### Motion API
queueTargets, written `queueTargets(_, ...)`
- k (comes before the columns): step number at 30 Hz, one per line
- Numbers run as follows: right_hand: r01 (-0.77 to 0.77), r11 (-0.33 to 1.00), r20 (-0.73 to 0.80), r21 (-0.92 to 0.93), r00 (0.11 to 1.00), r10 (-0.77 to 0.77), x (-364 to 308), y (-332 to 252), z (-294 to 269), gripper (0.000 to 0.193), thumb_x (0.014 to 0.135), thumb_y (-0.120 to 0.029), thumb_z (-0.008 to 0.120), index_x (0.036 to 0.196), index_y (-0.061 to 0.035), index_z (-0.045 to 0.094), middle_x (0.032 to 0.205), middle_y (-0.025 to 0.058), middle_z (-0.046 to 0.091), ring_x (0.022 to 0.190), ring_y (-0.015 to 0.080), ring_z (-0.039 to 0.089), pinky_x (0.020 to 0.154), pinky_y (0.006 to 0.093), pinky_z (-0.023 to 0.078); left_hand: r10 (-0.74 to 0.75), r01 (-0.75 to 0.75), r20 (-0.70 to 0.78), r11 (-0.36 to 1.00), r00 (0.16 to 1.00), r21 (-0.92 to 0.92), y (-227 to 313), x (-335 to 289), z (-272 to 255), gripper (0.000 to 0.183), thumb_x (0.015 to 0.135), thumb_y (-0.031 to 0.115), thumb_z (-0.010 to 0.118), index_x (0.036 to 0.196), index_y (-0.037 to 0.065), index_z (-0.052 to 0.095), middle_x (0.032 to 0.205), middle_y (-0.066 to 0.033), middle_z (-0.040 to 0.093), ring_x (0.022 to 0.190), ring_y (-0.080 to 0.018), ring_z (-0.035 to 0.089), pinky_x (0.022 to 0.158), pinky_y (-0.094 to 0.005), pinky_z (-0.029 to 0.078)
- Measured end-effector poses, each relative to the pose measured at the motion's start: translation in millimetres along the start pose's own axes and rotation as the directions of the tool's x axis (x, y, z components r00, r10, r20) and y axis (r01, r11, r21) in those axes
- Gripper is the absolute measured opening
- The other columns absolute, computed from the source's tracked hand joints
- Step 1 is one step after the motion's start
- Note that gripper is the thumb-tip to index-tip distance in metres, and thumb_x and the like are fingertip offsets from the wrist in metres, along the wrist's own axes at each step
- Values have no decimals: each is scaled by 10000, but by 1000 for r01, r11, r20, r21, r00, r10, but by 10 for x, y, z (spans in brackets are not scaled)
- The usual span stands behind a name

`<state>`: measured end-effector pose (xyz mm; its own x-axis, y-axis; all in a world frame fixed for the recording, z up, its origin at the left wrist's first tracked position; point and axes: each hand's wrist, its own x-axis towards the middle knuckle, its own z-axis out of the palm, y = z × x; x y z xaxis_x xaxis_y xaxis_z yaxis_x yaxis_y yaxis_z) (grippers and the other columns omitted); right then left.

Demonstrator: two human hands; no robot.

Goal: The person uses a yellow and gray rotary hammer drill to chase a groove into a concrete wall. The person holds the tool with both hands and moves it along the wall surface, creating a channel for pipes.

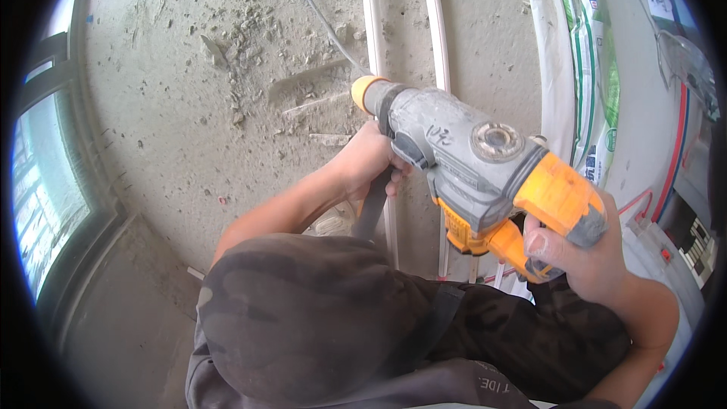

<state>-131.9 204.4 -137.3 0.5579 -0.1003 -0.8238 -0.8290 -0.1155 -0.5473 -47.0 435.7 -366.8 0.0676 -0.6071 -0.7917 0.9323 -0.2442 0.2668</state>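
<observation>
A rotary hammer (466, 148) with a dusty grey body and orange-yellow housing lies diagonally across the view, in both my hands. Its yellow-orange nose (365, 93) points to the upper left. At the front, my left hand (371, 157) is closed round the black side handle (375, 208) just below the collar. My right hand (579, 250) wraps round the rear grip, its dusty thumb on the near side. Whether a bit sits in the nose cannot be made out.
Broken rubble (238, 53) litters the concrete floor (166, 129). Two long white strips (435, 23) run beneath the tool. A grey cable (314, 11) trails to the tool's nose. Green-and-white plastic sacks (587, 68) lie at right; a dark-framed window (53, 182) stands at left.
</observation>
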Motion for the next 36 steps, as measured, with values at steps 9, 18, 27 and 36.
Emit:
queueTargets(9,-26,987,0,161,1000,26,137,92,-171,246,902,-130,829,1089,-12,722,866,11,716,764,86,666,741,273,544,-35,35,9,998,999,-61,121,61,-36,150,797,-120,614,920,-38,632,688,-104,592,467,-187,575,396,-362,510)
queueTargets(18,-71,922,60,380,997,52,257,649,-162,259,927,-104,795,1150,-3,708,884,22,709,762,119,698,737,303,583,-135,145,-85,982,987,118,138,93,-83,133,824,-136,621,925,-49,621,684,-105,584,453,-197,571,390,-369,508)
queueTargets(27,82,978,40,190,995,-91,341,626,-409,351,897,-183,802,1159,1,659,878,66,715,763,140,686,718,303,559,80,-67,-124,992,989,103,13,99,51,96,843,-84,609,915,-43,659,732,-114,632,454,-208,596,414,-342,509)
queueTargets(36,234,972,65,-4,970,-233,408,565,-252,423,926,-152,818,1268,34,654,1076,82,758,963,132,705,892,312,559,166,-161,-97,985,981,55,-48,275,-78,109,840,-70,563,816,-29,661,656,-107,610,461,-204,569,434,-357,475)
